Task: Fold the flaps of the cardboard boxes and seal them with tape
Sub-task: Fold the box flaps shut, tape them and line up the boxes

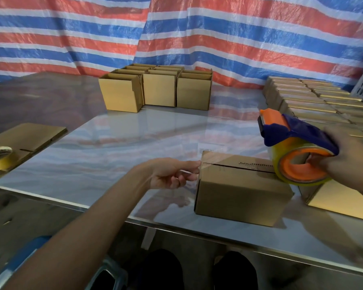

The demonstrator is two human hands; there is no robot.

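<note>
The person is taping a small brown cardboard box (239, 191) shut. It is sitting on the shiny grey tabletop (113, 147), between the two hands. Its top flaps are lying folded down, and a dark line is showing where they meet.

The left hand (172, 174) is reaching out its thumb and first finger. They are touching the box's end and seem to be pressing down the end of the clear sticky tape (215, 158). The other fingers are curling loosely and holding nothing.

The right hand (350, 162) is gripping an orange and blue tape dispenser (291, 141), with fingers hooked inside the roll. The roll is resting on the box's far end from the left fingers.

I think the next move is cutting the tape and rubbing it flat along the line.

Just under the right fingers a flat piece of brown cardboard (344, 204) is lying close by and could be getting in the way. Beyond the right fingers, rows of flat folded boxes (314, 97) are waiting. Well past the left fingers, open brown boxes (159, 91) are standing together. Far to the left, another flat cardboard sheet (27, 137) is lying.
</note>
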